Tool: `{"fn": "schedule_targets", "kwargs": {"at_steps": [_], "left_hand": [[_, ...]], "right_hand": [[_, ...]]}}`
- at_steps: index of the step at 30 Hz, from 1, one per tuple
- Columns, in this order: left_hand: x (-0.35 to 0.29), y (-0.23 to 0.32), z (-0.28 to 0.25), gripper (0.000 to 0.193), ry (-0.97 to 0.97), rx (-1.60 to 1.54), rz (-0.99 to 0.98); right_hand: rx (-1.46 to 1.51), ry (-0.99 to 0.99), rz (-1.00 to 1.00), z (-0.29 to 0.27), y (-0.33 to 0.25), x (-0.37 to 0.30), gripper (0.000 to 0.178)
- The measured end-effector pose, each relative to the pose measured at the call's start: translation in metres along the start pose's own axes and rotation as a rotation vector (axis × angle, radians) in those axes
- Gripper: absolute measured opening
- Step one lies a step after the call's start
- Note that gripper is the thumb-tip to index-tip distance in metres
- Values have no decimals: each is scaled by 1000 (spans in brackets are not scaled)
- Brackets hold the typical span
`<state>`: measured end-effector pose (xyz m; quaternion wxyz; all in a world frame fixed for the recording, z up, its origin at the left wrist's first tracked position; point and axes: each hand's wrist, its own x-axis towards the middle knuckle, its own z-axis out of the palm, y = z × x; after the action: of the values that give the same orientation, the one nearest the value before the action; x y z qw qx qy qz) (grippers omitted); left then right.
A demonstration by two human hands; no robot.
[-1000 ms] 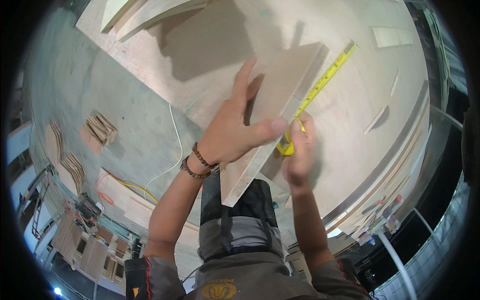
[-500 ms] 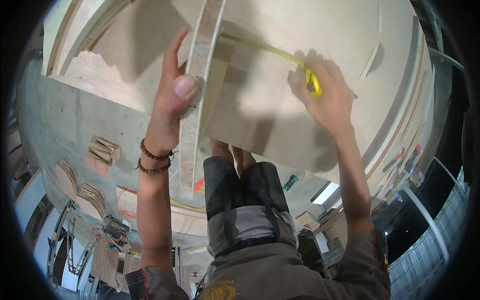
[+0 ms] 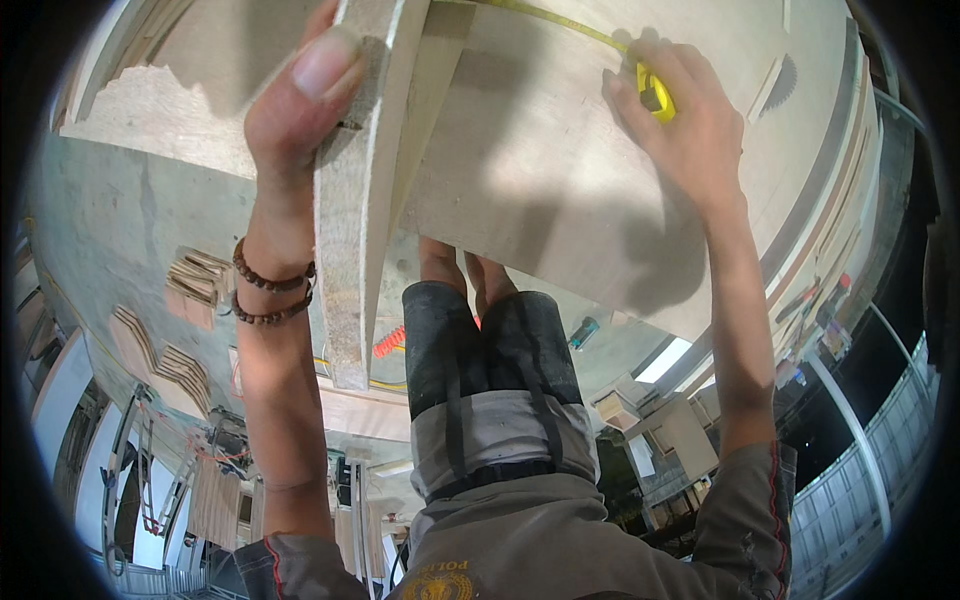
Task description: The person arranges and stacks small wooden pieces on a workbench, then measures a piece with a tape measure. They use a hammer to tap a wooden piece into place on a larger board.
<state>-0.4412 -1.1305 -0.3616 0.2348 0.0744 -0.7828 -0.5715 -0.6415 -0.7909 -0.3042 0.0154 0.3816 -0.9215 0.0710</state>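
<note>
My left hand (image 3: 290,125) grips a long wooden board (image 3: 345,235) that stands on edge, its thumb pressed on the near edge. Most of the fingers on this hand are hidden by the board or out of frame. My right hand (image 3: 695,125) is closed around a yellow tape measure (image 3: 655,95) above a broad plywood sheet (image 3: 540,120). From its case, the yellow tape blade (image 3: 565,22) runs left toward the board and leaves the top of the picture. The blade's far end is not visible.
Curved wooden pieces (image 3: 120,50) lie at the upper left of the sheet. A circular saw blade (image 3: 780,82) rests at the right. On the floor are stacked shaped wood parts (image 3: 195,285), a red coiled hose (image 3: 388,342) and a teal tool (image 3: 583,333).
The board looks larger and lies further left, as does my left hand, whose raised finger has gone from sight. My right hand and the tape measure appear higher and further right.
</note>
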Motion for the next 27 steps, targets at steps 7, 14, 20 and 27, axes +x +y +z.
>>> {"fn": "schedule_targets", "kwargs": {"at_steps": [7, 14, 20, 27], "left_hand": [[7, 5, 11, 12, 40, 301, 364], [3, 2, 2, 15, -31, 250, 282], [3, 30, 32, 18, 2, -86, 32], [9, 50, 37, 35, 135, -716, -745]], "right_hand": [[-25, -47, 8, 5, 0, 1, 39], [-32, -53, 36, 5, -2, 1, 39], [-12, -46, 51, 3, -5, 4, 38], [-49, -33, 13, 8, 8, 11, 40]]}}
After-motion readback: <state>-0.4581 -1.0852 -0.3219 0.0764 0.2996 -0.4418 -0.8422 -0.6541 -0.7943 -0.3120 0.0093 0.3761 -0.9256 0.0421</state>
